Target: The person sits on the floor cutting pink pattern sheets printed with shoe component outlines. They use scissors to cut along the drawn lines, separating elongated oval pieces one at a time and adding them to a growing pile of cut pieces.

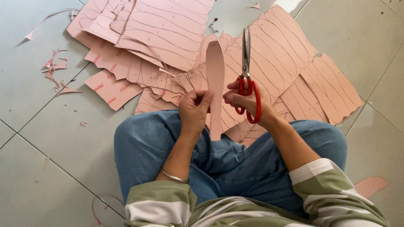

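Observation:
My left hand (194, 108) pinches a long pink insole-shaped cut-out (216, 83) that stands upright in front of me. My right hand (242, 100) grips red-handled scissors (247, 73) with the blades pointing up and closed, and its fingertips also touch the cut-out's right edge. Both hands hover above my crossed legs in blue jeans (228, 157).
Pink sheets marked with traced insole outlines lie fanned on the grey tiled floor ahead, one stack (158, 15) at the top and another (294, 65) to the right. Thin pink offcuts (56, 70) are scattered at left. One cut piece (370, 186) lies by my right knee.

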